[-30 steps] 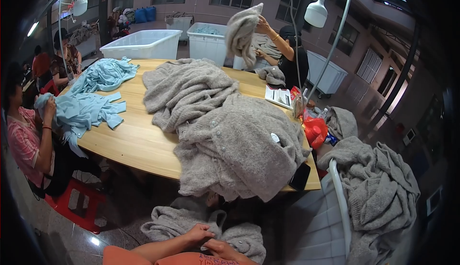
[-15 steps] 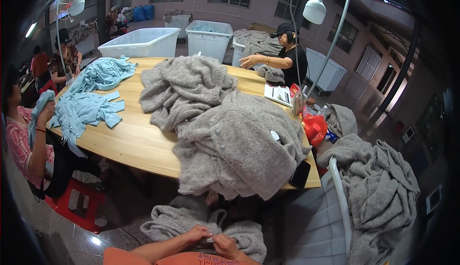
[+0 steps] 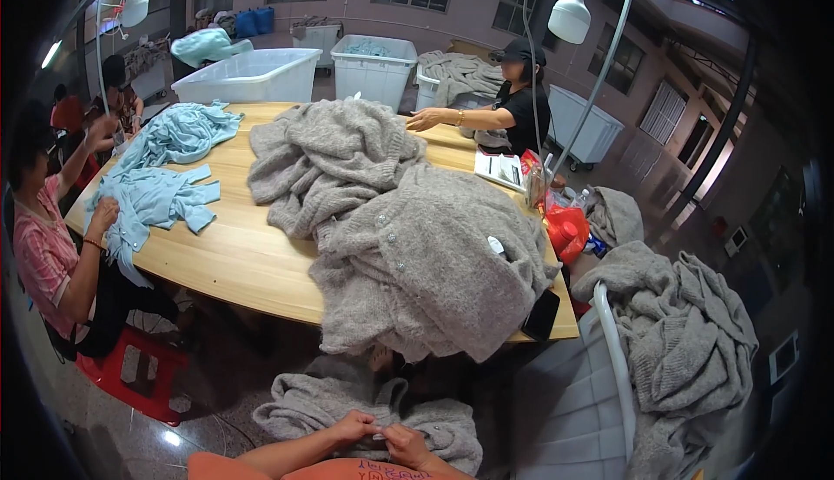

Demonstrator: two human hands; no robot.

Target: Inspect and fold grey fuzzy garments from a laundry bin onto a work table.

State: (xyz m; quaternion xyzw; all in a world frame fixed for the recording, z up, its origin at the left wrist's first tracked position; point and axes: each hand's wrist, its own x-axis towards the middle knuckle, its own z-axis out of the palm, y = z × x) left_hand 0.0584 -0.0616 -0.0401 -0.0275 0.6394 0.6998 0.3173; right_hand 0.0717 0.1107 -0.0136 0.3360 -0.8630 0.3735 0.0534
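Observation:
A fuzzy grey-brown knit garment (image 3: 321, 406) lies bunched across my lap, below the table's near edge. Over it, my left hand (image 3: 354, 427) and my right hand (image 3: 405, 445) meet with fingertips pinched together. Both appear closed on a small bit of the garment; exactly which part is hidden by the fingers. In front of me, a large heap of matching grey-brown knit cardigans (image 3: 434, 254) covers the middle of the wooden table (image 3: 252, 250) and hangs over its near edge. Small round buttons show on the top cardigan.
Light-blue garments (image 3: 165, 193) lie at the table's left, beside a seated co-worker (image 3: 56, 254). Another light-blue garment (image 3: 204, 47) is airborne near a white tub (image 3: 252, 76). Across stands a person in black (image 3: 521, 102). A phone (image 3: 543, 316) and a garment-draped bin (image 3: 617, 358) are right.
The seated co-worker's light-blue garment has left their hand and flies toward the white tub. Across the table, the person in black has reached farther left. My hands stay pinched together, barely shifted.

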